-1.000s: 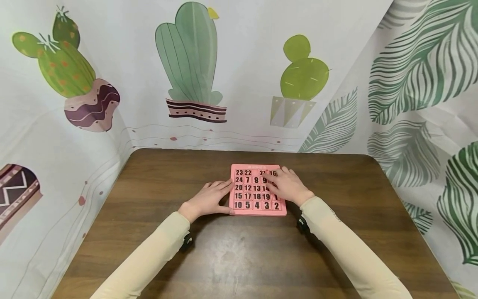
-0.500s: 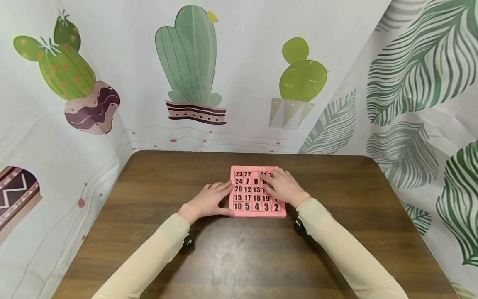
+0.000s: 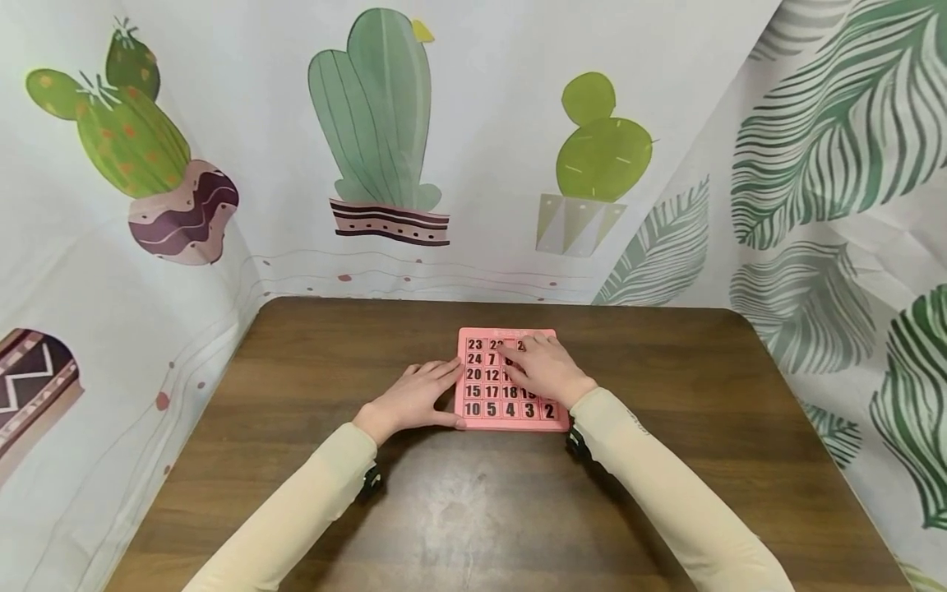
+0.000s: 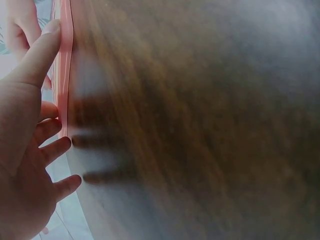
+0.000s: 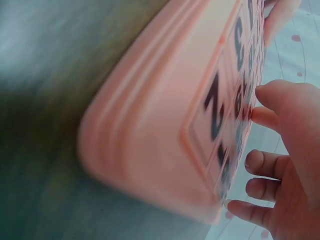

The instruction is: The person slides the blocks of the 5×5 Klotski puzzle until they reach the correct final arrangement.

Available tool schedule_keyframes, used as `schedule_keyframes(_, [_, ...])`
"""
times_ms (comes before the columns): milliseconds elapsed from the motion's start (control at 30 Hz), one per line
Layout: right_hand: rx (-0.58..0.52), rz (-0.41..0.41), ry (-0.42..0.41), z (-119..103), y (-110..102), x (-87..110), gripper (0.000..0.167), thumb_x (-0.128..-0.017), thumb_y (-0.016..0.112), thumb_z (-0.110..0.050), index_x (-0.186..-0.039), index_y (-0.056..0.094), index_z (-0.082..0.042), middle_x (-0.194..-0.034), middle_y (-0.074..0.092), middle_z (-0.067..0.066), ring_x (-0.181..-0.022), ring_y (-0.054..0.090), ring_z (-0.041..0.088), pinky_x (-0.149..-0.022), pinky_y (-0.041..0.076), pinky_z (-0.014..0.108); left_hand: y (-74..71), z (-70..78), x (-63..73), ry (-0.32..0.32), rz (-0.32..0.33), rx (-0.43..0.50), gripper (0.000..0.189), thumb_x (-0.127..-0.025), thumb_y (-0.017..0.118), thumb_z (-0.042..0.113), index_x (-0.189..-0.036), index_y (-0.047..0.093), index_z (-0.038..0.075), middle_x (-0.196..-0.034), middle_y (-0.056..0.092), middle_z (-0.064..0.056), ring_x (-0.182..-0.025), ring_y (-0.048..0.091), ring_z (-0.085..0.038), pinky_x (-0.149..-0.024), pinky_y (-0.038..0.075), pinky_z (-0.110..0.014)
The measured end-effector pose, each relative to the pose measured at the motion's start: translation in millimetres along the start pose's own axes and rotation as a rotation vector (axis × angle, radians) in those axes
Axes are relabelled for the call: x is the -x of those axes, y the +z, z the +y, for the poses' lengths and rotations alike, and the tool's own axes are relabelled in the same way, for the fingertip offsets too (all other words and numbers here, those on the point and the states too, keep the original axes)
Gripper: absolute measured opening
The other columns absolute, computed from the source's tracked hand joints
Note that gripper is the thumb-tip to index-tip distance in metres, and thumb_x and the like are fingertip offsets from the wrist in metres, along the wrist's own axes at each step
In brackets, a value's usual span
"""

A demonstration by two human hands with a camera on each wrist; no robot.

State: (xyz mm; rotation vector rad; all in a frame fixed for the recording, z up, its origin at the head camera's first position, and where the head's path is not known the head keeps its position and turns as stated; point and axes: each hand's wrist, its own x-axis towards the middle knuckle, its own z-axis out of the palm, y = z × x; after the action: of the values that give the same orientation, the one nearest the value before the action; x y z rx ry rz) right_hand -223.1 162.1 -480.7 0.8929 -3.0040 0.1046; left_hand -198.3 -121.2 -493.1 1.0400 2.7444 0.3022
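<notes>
A pink number slide puzzle (image 3: 510, 424) lies flat on the table, with black numbers on its square tiles. The left hand (image 3: 412, 399) rests along its left side, fingers extended at the edge and thumb at the near left corner. In the left wrist view, that thumb (image 4: 44, 50) presses the puzzle's rim (image 4: 65, 75). Over the puzzle's upper right reaches the right hand (image 3: 546, 370), its index fingertip on tile 22 in the top row. It hides several tiles. In the right wrist view, the right hand (image 5: 300, 135) has loosely bent fingers and holds nothing.
The brown wooden table (image 3: 451, 510) extends around the puzzle on all sides. Behind it hangs a white cloth (image 3: 488, 148) printed with cacti and leaves. A small black device (image 3: 371, 478) sits under the left wrist, and another is under the right.
The right hand has moved left across the top row, from near tile 21 to tile 22. Tile 22 seems to sit slightly further right. The left hand stays put.
</notes>
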Motion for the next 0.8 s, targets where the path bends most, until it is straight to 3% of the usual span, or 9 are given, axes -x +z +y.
schedule_keyframes(333, [-0.012,0.020,0.021,11,-2,11.7,0.045,-0.107,0.057,-0.035,-0.148,0.062,-0.018,-0.105,0.064,0.016,-0.108,0.057,0.037,-0.101,0.044,0.060,-3.5,2.2,1.1,0.003,-0.001,0.010,0.101,-0.090,0.070,0.067,-0.164,0.033,0.009,-0.171,0.028,-0.010,-0.152,0.033,-0.034,-0.118,0.029,-0.060])
schedule_keyframes(500, [-0.008,0.046,-0.006,6,-1,4.0,0.044,-0.107,0.057,-0.034,-0.146,0.064,-0.015,-0.118,0.067,0.018,-0.117,0.058,0.038,-0.105,0.043,0.059,-4.1,1.9,1.9,0.008,0.005,0.014,0.101,-0.089,0.070,0.066,-0.163,0.034,0.008,-0.170,0.029,-0.011,-0.152,0.034,-0.034,-0.117,0.030,-0.060])
schedule_keyframes(800, [-0.037,-0.029,-0.034,-19,-2,-18.5,0.049,-0.108,0.052,-0.037,-0.154,0.054,-0.020,-0.132,0.065,0.019,-0.130,0.055,0.040,-0.112,0.039,0.059,-3.3,2.0,2.4,0.012,0.013,0.003,0.103,-0.088,0.070,0.069,-0.163,0.034,0.008,-0.169,0.031,-0.011,-0.151,0.035,-0.033,-0.116,0.031,-0.059])
